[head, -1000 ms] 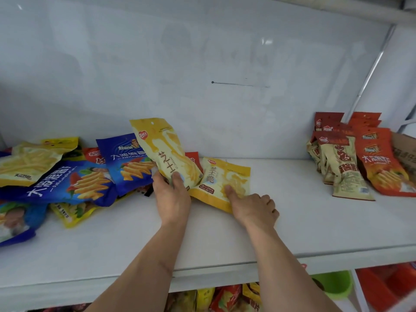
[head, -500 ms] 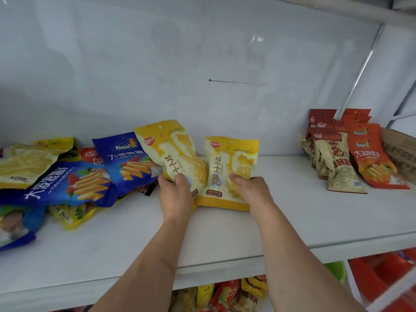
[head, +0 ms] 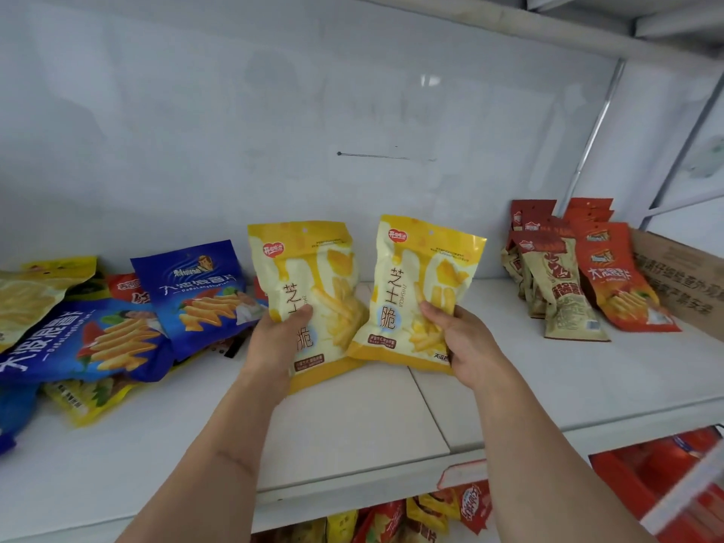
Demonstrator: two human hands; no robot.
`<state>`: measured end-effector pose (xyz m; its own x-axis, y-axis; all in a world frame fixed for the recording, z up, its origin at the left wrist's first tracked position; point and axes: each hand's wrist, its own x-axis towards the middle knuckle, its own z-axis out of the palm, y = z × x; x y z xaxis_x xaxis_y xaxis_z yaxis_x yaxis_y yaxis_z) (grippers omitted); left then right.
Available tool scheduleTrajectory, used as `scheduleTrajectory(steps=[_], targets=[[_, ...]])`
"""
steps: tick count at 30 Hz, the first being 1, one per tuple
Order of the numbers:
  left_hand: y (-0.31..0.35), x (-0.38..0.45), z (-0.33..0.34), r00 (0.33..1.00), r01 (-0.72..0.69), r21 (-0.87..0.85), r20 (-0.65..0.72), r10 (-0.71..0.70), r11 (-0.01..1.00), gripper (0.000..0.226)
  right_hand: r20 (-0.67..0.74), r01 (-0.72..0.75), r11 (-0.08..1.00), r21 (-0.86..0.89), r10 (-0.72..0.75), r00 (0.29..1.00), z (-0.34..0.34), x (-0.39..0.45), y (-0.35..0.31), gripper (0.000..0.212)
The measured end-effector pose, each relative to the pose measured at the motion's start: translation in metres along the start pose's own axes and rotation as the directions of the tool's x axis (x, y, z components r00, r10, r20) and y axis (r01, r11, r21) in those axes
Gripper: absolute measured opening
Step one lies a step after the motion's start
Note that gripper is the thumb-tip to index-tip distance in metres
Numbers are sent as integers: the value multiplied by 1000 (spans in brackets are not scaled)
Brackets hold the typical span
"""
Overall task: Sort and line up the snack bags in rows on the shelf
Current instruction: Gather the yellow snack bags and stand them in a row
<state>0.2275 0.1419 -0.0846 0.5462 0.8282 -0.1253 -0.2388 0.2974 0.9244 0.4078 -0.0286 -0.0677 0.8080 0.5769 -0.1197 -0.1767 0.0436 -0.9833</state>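
Two matching yellow snack bags are held upright, side by side, above the middle of the white shelf (head: 352, 421). The left yellow bag (head: 313, 284) is gripped low down by the left hand (head: 274, 339), thumb curled across its front, the other fingers hidden behind it. The right yellow bag (head: 423, 284) is gripped at its lower right corner by the right hand (head: 466, 346), thumb pressed on the front face, the rest of the fingers behind. The two bags overlap slightly at their lower edges; both tilt a little; whether their bottom edges touch the shelf cannot be told.

To the left, a loose heap lies on the shelf: a blue bag (head: 200, 291) propped behind, a larger blue bag (head: 82, 342) lying flat over a small yellow bag (head: 86, 401), a pale yellow bag (head: 35, 295) at the far left.

To the right, red bags (head: 623, 284) and tan bags (head: 564, 299) stand in rows against the back wall, a cardboard box (head: 681, 280) just beside them.

More snack bags (head: 411, 519) show on the shelf below.
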Motion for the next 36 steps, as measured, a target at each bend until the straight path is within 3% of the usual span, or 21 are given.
scheduleTrajectory(steps=[5,14,16,19,22,25,29,36], targets=[[3,6,19,998,-58,17,28,58,998,22,-1,75,997,24,-75,997,-25,18,-9,24],[-3,19,63,983,-171,130,-47,178,977,26,-79,221,966,-133,-232,969,-72,71,-17,28],[-26,42,141,959,-207,173,-160,235,963,27,10,232,962,-144,-233,972,-133,135,-40,27],[-19,41,139,949,-239,169,-167,266,956,27,21,237,954,-182,-237,971,-128,153,-39,30],[-31,49,158,929,-238,207,-238,285,949,30,87,258,941,-220,-245,966,-141,180,-40,49],[-39,56,170,921,-226,229,-267,284,947,35,153,244,946,-214,-214,965,-143,205,-37,51],[-54,65,185,941,-197,254,-223,255,947,41,210,265,946,-187,-225,952,-140,227,-33,49],[-67,85,215,994,-106,240,42,98,965,48,220,259,959,-111,-230,948,-142,254,-37,50]])
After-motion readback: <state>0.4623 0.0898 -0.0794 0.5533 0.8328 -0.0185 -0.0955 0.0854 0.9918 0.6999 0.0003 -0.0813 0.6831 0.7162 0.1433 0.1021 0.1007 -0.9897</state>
